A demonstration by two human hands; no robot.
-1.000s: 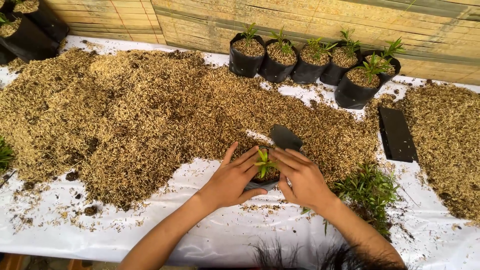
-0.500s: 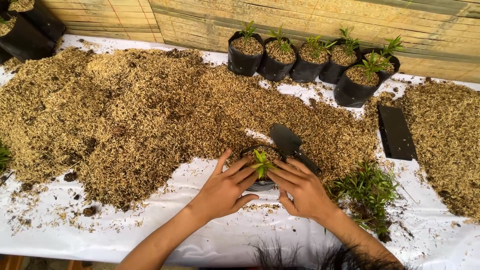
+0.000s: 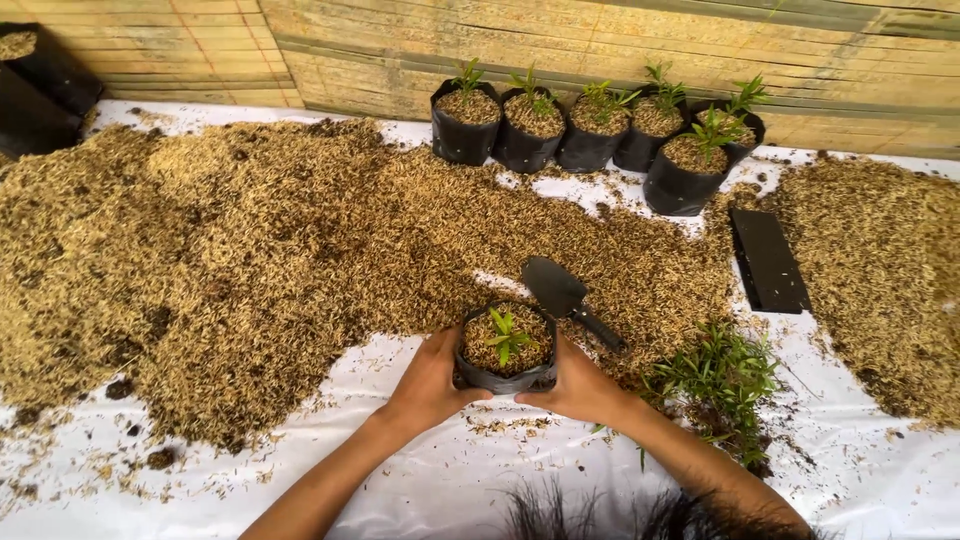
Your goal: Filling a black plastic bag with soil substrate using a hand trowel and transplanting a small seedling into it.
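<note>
Your left hand [image 3: 432, 385] and right hand [image 3: 578, 385] are cupped around a small black grow bag [image 3: 505, 350], one on each side, fingers pressed to its walls. The bag sits on the white counter [image 3: 420, 480] at the near edge of the big brown husk pile [image 3: 250, 250]. It looks full, and one little green seedling [image 3: 507, 335] stands in it, so this bag seems nearly done.

At 12 o'clock, five filled bags [image 3: 590, 135] stand by the wall, each with a seedling. One black trowel [image 3: 565, 297] lies at 1 o'clock, just beside your bag. One bunch of loose seedlings [image 3: 720, 380] waits at 3 o'clock. A flat stack of empty bags [image 3: 768, 260] lies at 2 o'clock, so more seems left to fill.
</note>
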